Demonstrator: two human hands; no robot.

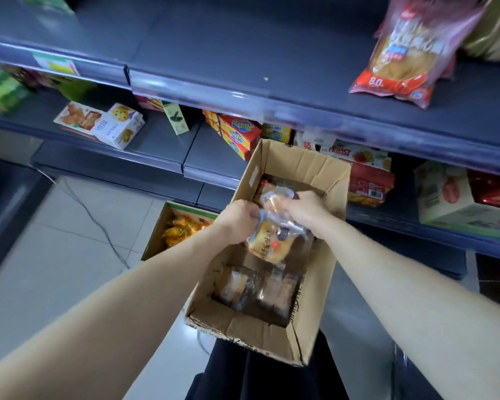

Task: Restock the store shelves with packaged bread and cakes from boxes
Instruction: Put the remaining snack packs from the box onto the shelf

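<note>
Two hands meet over the open carton. Left hand [240, 219]: fingers curled, gripping the top edge of a clear-wrapped bun packet [267, 242] that hangs below it. Right hand [299, 209]: curled round a second clear packet [273, 199] at its 9 o'clock. The wrappers overlap, so I cannot tell how much of each packet either hand holds. Both packets are above the carton [300, 163], not yet clear of its rim.

Step, as judged: lifting stock out of the box; this pair is not yet shelved. The next move calls for raising both packets free of the carton walls and carrying them toward 12 o'clock, where the upper shelf [243, 53] shows bare board. Thin film may slip, so the grip belongs on the product, not the seal.

Counts:
- Hands: 2.
- Packets in hand: 2.
- Floor packets [234, 284] lying in the carton bottom at 6 o'clock: 2. More at the far end are partly hidden and uncounted.
- Cartons: 2. The second carton [156, 229] sits at 9 o'clock, holding orange wrapped goods.
- Red snack bag [401, 53]: 1, on the upper shelf at 1 o'clock.
</note>
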